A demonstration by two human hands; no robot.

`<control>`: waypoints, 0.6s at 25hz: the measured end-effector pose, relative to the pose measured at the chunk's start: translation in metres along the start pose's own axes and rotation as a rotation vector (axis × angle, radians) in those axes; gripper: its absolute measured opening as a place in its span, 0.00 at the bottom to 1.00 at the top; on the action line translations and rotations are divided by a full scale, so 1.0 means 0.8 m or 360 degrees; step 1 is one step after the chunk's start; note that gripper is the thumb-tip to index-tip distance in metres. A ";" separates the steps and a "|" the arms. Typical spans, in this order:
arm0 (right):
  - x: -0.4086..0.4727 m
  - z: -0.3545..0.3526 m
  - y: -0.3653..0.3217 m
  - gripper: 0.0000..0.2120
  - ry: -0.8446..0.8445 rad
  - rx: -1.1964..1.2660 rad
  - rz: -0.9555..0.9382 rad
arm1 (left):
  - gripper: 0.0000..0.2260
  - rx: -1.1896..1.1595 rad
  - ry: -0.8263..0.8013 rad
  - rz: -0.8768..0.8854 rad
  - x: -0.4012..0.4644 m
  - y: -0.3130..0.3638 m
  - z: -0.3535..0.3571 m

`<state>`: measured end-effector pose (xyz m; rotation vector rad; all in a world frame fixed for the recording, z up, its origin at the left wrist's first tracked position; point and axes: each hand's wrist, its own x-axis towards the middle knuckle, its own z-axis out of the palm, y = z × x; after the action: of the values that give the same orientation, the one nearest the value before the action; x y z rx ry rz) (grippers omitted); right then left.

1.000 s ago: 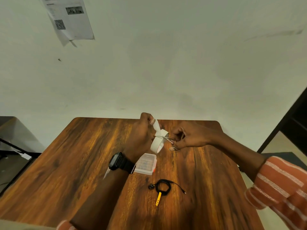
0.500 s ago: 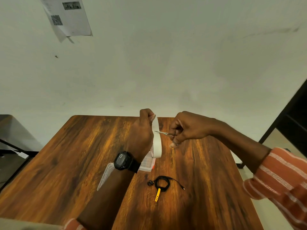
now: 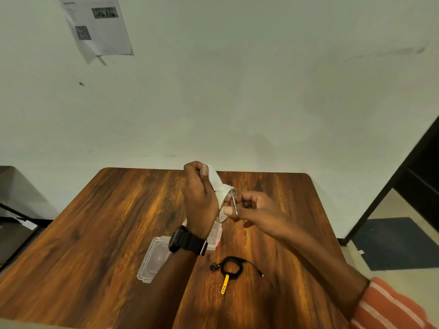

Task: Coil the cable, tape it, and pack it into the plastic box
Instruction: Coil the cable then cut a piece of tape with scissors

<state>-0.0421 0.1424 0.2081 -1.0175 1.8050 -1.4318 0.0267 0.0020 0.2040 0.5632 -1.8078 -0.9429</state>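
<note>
Scissors (image 3: 234, 201) turned upright since before | left hand (image 3: 199, 200) grips tape (image 3: 217, 184) | right hand (image 3: 255, 210) closed on scissors

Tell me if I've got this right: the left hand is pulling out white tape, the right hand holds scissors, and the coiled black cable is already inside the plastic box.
Not quite. In the head view the cable lies on the table, outside the plastic box. The left hand does hold the tape, the right hand the scissors.

A pale wall (image 3: 237, 91) rose behind the wooden worktop (image 3: 95, 233), a printed sheet (image 3: 99, 27) taped high on it. A dark mat (image 3: 394, 243) lay on the floor beside black furniture (image 3: 418, 176).
</note>
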 end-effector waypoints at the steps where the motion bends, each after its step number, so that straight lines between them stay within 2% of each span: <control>1: -0.002 -0.002 -0.001 0.07 0.0061 -0.0092 -0.0032 | 0.02 0.0038 -0.0048 0.0089 0.000 0.002 -0.002; 3: -0.001 -0.020 -0.011 0.11 0.0103 -0.0492 -0.0122 | 0.02 0.0100 -0.0185 0.0278 0.003 0.005 -0.009; 6: 0.002 -0.055 -0.050 0.13 -0.0041 -0.1028 -0.0163 | 0.05 0.0157 -0.0338 0.0450 0.012 0.005 -0.017; 10: 0.015 -0.074 -0.093 0.12 -0.0324 -0.1161 -0.0162 | 0.06 0.0204 -0.0396 0.0622 0.020 0.003 -0.020; 15: 0.032 -0.070 -0.117 0.08 -0.0593 -0.1266 -0.0164 | 0.04 0.0215 -0.0373 0.0652 0.024 0.002 -0.019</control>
<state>-0.0839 0.1375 0.3118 -1.6474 2.0697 -0.4760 0.0330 -0.0159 0.2193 0.1524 -2.1043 -0.6274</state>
